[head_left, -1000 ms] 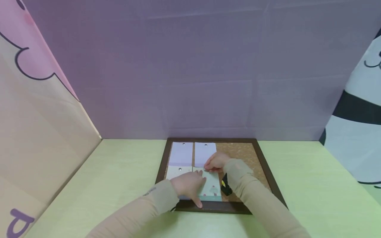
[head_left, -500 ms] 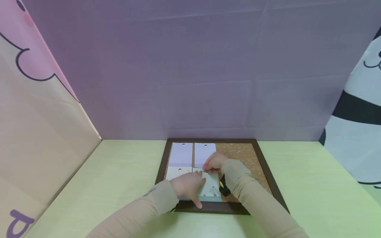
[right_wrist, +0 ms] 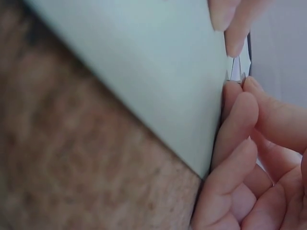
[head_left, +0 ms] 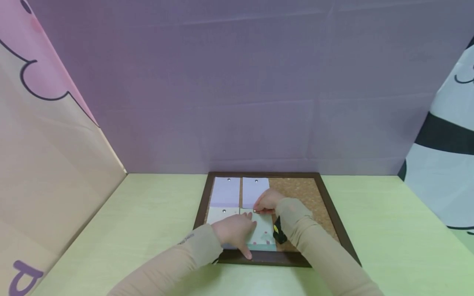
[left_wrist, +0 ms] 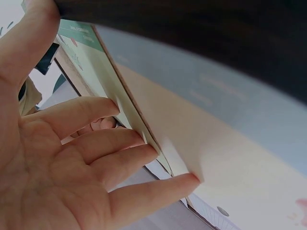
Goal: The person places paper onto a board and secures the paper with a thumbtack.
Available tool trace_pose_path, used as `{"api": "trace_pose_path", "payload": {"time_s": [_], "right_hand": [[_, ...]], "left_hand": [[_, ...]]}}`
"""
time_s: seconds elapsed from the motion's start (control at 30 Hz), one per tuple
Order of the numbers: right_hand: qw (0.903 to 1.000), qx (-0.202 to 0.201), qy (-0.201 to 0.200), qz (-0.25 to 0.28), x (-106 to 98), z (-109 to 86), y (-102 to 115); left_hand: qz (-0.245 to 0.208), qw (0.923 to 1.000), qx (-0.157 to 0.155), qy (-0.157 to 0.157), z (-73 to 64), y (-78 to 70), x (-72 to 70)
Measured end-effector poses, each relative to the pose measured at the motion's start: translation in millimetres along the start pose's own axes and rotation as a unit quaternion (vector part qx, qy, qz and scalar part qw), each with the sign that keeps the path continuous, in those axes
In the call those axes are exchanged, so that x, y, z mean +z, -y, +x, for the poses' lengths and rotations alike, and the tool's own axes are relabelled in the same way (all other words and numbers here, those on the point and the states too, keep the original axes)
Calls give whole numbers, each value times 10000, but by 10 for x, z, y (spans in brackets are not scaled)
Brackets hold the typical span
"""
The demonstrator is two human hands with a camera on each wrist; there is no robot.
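A pale green note sheet (head_left: 263, 230) lies on the cork board (head_left: 296, 191), lower of two sheets in the second column. My left hand (head_left: 234, 229) rests across it and the cream sheet (head_left: 218, 213) to its left, fingers spread. The left wrist view shows those fingertips (left_wrist: 192, 179) against the paper, the thumb at the dark frame. At the green sheet's top edge, my right hand (head_left: 269, 200) pinches a silver thumbtack (right_wrist: 243, 76) between thumb and index finger. Its other fingers (right_wrist: 240, 158) curl beside the sheet's corner. The tack's point is hidden.
Two lilac sheets (head_left: 225, 191) hang in the upper row, each with a silver tack at its top. Bare cork shows along the right side. A dark brown frame (head_left: 266, 257) borders the board on the light table (head_left: 389, 222). A purple backdrop (head_left: 237, 102) stands behind.
Both hands stay almost in place. The right fingertips shift very slightly left, then back right, at the green sheet's top edge.
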State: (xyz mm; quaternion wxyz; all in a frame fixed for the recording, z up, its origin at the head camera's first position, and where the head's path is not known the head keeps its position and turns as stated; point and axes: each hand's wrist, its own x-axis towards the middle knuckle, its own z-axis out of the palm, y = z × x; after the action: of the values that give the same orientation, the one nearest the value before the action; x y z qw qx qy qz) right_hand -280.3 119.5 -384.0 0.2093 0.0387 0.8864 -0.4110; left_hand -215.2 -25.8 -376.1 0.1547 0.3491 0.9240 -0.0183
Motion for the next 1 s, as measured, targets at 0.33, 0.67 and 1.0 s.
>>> {"api": "trace_pose_path", "payload": {"time_s": [0.33, 0.67, 1.0], "right_hand": [[10000, -23, -47, 1, -8, 42, -42], [9998, -22, -9, 207, -29, -13, -17], [9998, -46, 199, -12, 6, 220, -159]], "left_hand": [[-45, 10000, -6, 29, -2, -2, 3], [-49, 9999, 19, 97, -12, 6, -7], [4, 10000, 56, 38, -16, 2, 2]]}}
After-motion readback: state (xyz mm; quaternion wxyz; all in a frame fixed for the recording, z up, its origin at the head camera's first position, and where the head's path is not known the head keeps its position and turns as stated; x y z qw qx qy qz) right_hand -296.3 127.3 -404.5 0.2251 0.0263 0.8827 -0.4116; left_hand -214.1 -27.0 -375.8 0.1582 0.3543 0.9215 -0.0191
